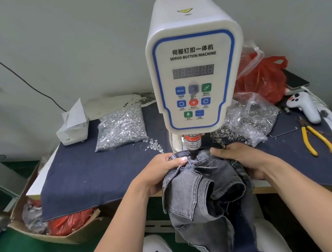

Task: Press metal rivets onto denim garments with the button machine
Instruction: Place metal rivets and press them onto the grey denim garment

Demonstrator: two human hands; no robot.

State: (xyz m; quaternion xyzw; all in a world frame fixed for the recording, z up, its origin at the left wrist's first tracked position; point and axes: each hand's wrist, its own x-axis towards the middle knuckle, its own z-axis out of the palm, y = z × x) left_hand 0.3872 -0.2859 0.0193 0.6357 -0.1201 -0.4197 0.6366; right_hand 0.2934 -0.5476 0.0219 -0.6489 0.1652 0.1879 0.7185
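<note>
Grey jeans (pixel 201 186) bunched at the desk's front edge, top part pushed under the punch (pixel 193 152) of the white machine (pixel 192 60); the rest hangs off the edge toward the person's lap. Punch tip sits on or just above the denim, cannot tell which. Little room there: both thumbs lie close either side of the punch.

Left hand (pixel 162 169) grips the denim left of the punch, fingers curled under the fold, thumb flat on top. Right hand (pixel 239 159) grips the bunch on the right, fingers wrapped round the cloth, thumb on top.

Desk (pixel 96 175) covered with dark blue cloth; wide bare stretch left of the hands out to the left edge. Bag of silver rivets (pixel 121 126) behind that, a few loose ones spilled near the machine base. Tissue box (pixel 72 128) at the back left corner. Right of the machine: clear bag of metal rings (pixel 249 116), red bag (pixel 263 83) behind it, white controller (pixel 303 106), yellow pliers (pixel 318 141) near the right edge. Phone (pixel 296 80) at the back right. Cardboard box (pixel 54 227) on the green floor below the left corner, red plastic in it.
</note>
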